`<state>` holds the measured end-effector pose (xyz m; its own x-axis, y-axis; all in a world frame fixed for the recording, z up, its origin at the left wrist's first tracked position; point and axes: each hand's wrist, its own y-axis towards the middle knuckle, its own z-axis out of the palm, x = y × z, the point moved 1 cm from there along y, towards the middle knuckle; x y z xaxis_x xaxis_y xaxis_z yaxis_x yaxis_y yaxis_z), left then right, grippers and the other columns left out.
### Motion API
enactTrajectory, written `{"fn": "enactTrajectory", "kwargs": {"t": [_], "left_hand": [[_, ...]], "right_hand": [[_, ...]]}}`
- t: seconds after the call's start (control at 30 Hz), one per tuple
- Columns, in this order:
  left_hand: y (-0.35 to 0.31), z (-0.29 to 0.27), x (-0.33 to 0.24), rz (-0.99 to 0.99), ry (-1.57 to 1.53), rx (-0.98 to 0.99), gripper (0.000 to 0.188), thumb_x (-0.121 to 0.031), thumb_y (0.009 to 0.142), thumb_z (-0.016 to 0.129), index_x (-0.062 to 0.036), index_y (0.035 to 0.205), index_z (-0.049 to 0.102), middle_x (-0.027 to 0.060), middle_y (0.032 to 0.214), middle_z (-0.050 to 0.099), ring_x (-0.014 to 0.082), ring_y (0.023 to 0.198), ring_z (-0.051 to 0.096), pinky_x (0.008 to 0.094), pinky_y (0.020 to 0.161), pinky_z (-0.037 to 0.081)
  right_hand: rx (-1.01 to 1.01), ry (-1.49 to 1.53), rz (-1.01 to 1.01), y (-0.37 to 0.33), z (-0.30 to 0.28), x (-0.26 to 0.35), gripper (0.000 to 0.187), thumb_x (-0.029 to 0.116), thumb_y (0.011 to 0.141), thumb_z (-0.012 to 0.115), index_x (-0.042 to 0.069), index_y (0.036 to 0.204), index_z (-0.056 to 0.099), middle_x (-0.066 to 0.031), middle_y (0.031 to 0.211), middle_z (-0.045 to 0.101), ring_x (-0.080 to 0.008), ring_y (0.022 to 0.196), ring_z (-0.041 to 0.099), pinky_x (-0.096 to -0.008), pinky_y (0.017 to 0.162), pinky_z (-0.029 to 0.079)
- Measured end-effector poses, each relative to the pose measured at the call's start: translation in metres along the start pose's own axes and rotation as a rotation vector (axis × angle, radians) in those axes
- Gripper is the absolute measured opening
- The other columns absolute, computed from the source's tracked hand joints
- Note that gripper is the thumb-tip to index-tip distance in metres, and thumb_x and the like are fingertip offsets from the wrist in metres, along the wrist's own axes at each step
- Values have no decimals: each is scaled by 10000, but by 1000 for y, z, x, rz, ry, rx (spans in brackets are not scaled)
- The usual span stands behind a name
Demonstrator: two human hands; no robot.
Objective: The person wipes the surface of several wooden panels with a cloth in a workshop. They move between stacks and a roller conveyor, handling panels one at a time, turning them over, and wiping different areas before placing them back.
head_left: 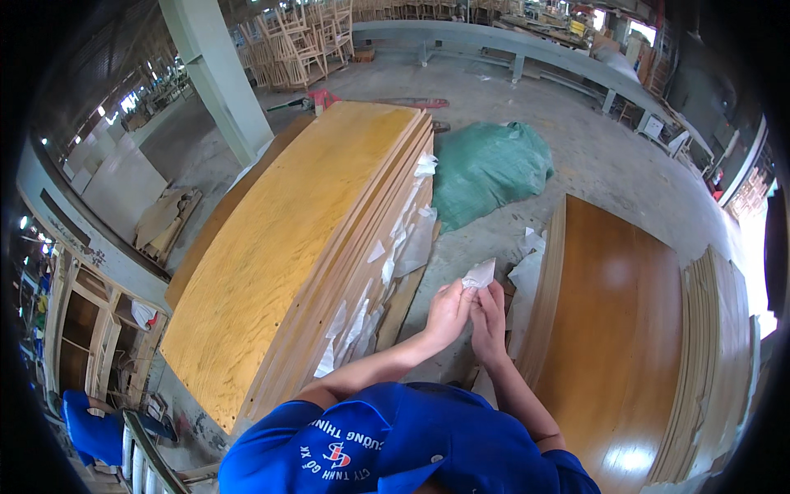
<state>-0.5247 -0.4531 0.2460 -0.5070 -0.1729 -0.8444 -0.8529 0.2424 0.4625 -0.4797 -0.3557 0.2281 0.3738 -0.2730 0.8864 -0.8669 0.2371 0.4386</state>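
A small folded piece of whitish paper (480, 273) sticks up from the fingers of both my hands, held between the two wood stacks. My left hand (447, 314) is closed on its lower left side. My right hand (489, 316) pinches it from the right, close against the left hand. To the left lies a tall stack of wood panels (296, 222) with a yellowish top and torn white sheets (387, 255) hanging out between the layers. To the right is another stack with a glossy brown panel (617, 321) on top.
A green sack (498, 171) lies on the floor beyond the stacks. More panels (716, 329) stand at the far right. A pale pillar (216, 78) rises behind the left stack. A long grey bench (494, 45) crosses the back. A person in blue (92, 428) is at the lower left.
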Motion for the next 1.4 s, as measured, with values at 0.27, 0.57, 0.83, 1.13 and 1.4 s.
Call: {"fn": "enactTrajectory", "kwargs": {"t": [0.27, 0.57, 0.83, 1.13, 1.4], "left_hand": [[64, 48, 31, 274, 114, 88, 217, -52, 775, 546, -24, 989, 572, 140, 827, 611, 331, 775, 580, 398, 700, 431], [160, 71, 65, -214, -648, 683, 390, -350, 966, 421, 15, 1008, 551, 44, 800, 578, 133, 761, 529, 309, 699, 435], [264, 98, 105, 169, -389, 465, 190, -217, 912, 509, -43, 946, 576, 110, 821, 598, 249, 766, 583, 344, 694, 423], [319, 180, 127, 509, -167, 598, 165, -193, 802, 565, -51, 884, 582, 94, 929, 616, 249, 877, 585, 402, 704, 431], [324, 280, 100, -45, -622, 1093, 216, -124, 927, 482, 11, 1065, 579, 105, 857, 640, 171, 737, 604, 296, 662, 476]], "right_hand": [[-119, 446, 176, 66, -18, -18, 456, 127, 945, 412, -53, 1351, 309, -141, 1258, 486, -178, 1139, 461, -318, 1009, 320], [-35, 718, 263, 163, -70, -87, 306, 206, 924, 465, -45, 1079, 544, -172, 1078, 591, -197, 914, 591, -298, 775, 485], [-124, 791, 136, 264, -51, -97, 529, 184, 862, 512, -47, 1308, 346, -217, 1144, 538, -291, 1049, 544, -385, 930, 425], [-539, 635, 216, 289, -99, -147, 571, 287, 884, 489, -24, 1320, 291, -211, 1082, 569, -282, 1034, 545, -390, 942, 404], [-651, 823, 237, 287, -195, -162, 566, 273, 852, 437, -31, 1314, 314, -217, 964, 608, -254, 860, 608, -308, 800, 486]]}}
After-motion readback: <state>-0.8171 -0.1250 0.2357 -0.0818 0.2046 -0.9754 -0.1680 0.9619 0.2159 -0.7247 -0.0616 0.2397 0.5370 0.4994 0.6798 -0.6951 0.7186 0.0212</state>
